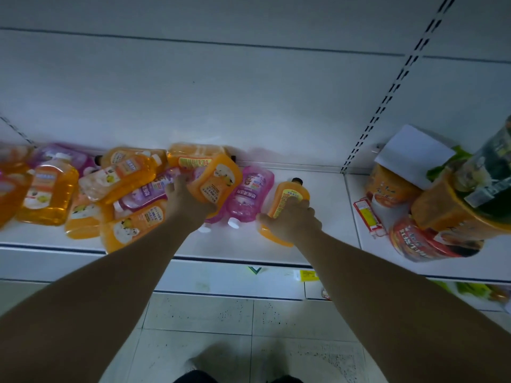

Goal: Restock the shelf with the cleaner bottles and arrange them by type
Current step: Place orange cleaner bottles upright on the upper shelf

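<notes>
Two hands were busy; which was nearer the lone orange bottle (290, 194)?
— The right hand (293, 221): fingers (304, 210) clamped round it, right of centre on the shelf (329, 200), lengthwise front-to-back, cap rearward. The left hand (188, 201) gripped a heap bottle (215, 179).

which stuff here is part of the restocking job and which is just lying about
Job: black-capped orange bottle in right hand; tilted orange bottle in left hand; pink bottles; orange pile; shelf.
Lying about: red packets; white card; dark bottle; yellow price tag.
</notes>
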